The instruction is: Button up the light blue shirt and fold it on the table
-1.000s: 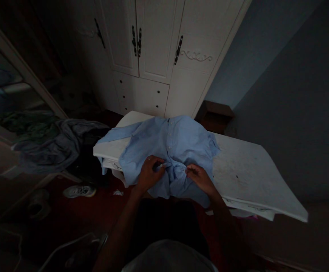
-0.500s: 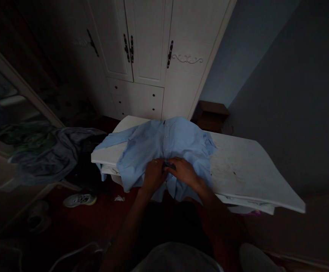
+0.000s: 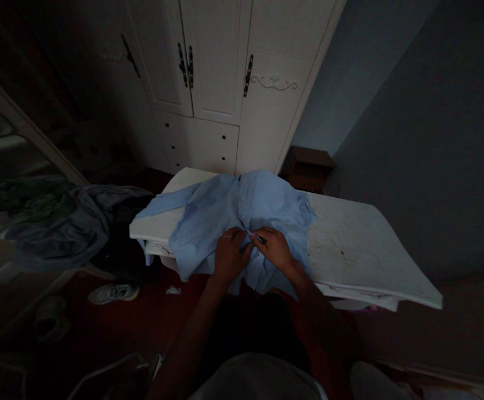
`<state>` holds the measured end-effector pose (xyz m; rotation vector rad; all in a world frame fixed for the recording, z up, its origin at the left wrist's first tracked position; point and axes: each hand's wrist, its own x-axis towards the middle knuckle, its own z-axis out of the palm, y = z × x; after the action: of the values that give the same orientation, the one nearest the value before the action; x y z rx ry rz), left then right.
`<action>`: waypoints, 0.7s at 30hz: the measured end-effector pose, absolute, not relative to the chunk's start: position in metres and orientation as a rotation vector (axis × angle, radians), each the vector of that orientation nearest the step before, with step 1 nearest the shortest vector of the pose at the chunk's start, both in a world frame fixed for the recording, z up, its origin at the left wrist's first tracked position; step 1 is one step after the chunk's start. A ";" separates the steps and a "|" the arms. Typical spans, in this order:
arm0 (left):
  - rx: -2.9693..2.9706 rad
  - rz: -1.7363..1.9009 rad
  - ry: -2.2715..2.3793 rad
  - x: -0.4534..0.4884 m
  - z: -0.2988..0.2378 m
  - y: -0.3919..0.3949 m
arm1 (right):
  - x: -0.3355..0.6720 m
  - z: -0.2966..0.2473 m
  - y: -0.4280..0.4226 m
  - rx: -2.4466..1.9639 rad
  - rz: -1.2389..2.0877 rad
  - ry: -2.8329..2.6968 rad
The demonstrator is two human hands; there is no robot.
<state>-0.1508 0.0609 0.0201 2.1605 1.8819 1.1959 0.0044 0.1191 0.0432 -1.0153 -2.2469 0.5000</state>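
A light blue button-up shirt (image 3: 273,197) lies front up across a white table (image 3: 350,239), its lower part hanging over the near edge. One sleeve stretches out to the left, and the buttoned strip runs down the middle. My left hand (image 3: 230,251) is closed on the shirt's front edge, left of the strip. Opposite it, my right hand (image 3: 273,247) pinches the same strip, fingertips almost meeting the left ones. Something small and dark shows between the fingers; its kind is too dim to make out.
A white wardrobe (image 3: 216,83) with dark handles stands behind the table. To the left is a heap of clothes (image 3: 70,222). Below it, a shoe (image 3: 114,293) rests on the red floor. A small brown cabinet (image 3: 310,161) sits by the wall.
Both hands have shifted slightly at the shirt's front strip, the fingers lifting and bunching the cloth edge. The dark bit between them is now tilted. The view has moved a little.
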 end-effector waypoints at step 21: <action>2.031 1.147 1.769 -0.149 0.015 0.081 | 0.006 0.021 0.135 -0.912 1.165 -1.850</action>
<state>-0.1489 0.0814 0.0154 2.0310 1.7695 1.1470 0.0059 0.1348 0.0214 -0.9125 -1.8497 1.1646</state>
